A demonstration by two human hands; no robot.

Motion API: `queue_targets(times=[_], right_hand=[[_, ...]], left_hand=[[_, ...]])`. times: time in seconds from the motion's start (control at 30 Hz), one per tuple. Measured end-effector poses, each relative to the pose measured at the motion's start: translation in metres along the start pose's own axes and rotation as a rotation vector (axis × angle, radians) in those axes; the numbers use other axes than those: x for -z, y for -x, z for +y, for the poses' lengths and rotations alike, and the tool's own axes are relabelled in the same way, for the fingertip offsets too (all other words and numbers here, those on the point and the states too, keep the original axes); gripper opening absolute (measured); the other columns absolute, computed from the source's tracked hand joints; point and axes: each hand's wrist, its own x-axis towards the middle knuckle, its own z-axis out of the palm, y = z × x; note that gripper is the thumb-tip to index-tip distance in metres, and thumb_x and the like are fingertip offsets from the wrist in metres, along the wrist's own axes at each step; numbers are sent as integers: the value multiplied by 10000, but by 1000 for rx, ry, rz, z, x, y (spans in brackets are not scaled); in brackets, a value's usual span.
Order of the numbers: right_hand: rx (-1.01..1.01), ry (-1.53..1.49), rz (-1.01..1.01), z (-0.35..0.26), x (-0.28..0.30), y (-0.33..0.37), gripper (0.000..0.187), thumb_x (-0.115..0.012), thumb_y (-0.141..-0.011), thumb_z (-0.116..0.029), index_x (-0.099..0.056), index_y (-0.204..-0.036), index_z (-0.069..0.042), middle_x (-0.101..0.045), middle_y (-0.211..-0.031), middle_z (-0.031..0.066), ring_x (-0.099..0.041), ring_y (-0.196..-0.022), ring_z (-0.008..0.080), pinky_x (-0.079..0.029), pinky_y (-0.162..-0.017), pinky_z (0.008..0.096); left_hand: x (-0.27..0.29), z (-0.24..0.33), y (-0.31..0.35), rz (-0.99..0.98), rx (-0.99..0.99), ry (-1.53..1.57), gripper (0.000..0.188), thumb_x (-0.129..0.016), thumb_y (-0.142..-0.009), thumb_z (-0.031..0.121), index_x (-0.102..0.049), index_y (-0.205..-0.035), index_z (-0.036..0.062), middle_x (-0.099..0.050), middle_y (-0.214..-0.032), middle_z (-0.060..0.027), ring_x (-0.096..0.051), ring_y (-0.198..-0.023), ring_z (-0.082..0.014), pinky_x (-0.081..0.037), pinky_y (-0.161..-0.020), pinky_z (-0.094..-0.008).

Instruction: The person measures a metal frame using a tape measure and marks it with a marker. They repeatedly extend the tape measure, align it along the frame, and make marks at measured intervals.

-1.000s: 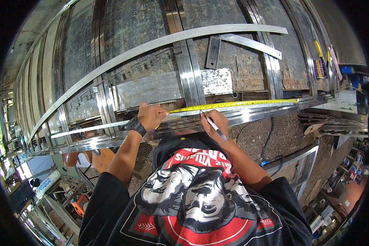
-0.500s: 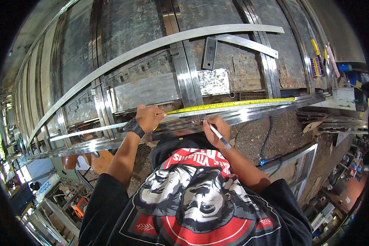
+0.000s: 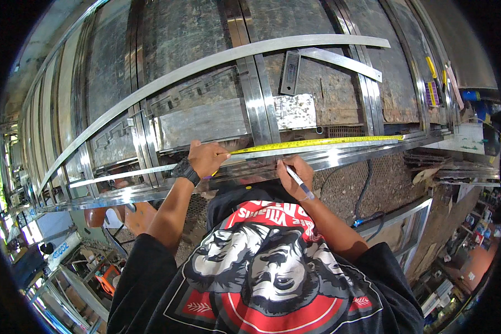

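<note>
A yellow tape measure (image 3: 317,143) lies stretched along a thin metal strip (image 3: 367,142) near the front edge of the workbench. At the tape's left end, my left hand (image 3: 207,158) pinches it between thumb and fingers, with a dark watch on the wrist. My right hand (image 3: 295,177) is closed around a white and dark marker pen (image 3: 298,179). Its fingers rest by the shiny metal profile (image 3: 331,158) just below the tape. The pen's tip is hard to make out.
Beyond the tape, a long flat metal bar (image 3: 206,64) crosses the bench rails. A try square (image 3: 290,72) lies under its right part. Yellow-handled tools (image 3: 431,67) sit at the far right. A dark hose (image 3: 367,189) hangs below the front edge.
The view has shifted slightly, so everything sits a little further right. Both hands keep nearly the same places and grips on the tape and the pen.
</note>
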Motion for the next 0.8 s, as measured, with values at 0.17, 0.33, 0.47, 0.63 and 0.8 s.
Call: queue_targets(times=[0.17,0.33,0.47,0.63,0.8], right_hand=[[47,-4,-5,3,1,-1,143,-791,-935,-64,-658,-924,-12,-677,-747,128,-662,-626,195,-510,-581,318],[52,20,-3,3,0,-3,145,-791,-932,-65,-655,-928,-14,-672,-741,140,-661,-618,227,-512,-583,337],[54,28,4,2,0,-4,150,-795,-926,-70,-653,-927,-21,-665,-733,150,-654,-609,270,-510,-584,358],[-2,-20,1,1,-2,-3,185,-793,-915,-82,-613,-893,-46,-617,-735,167,-628,-635,357,-508,-606,413],[-4,-5,-14,0,-1,-4,180,-788,-919,-81,-615,-889,-42,-614,-732,164,-631,-638,353,-508,-605,412]], left_hand=[[0,0,1,18,-5,9,285,-712,-967,425,-845,-933,176,-776,-931,-27,-671,-865,-234,-336,-964,-453],[1,1,1,32,-21,4,281,-715,-966,429,-850,-943,184,-785,-944,-21,-671,-864,-223,-333,-980,-449],[1,0,2,23,-12,22,277,-711,-970,425,-852,-943,188,-790,-959,-14,-673,-873,-218,-332,-980,-448],[-1,-2,1,24,-7,21,277,-713,-969,428,-854,-941,191,-785,-940,-8,-664,-862,-218,-330,-974,-452],[-1,0,1,21,0,5,272,-726,-962,435,-855,-940,196,-773,-912,-8,-653,-843,-220,-331,-958,-453]])
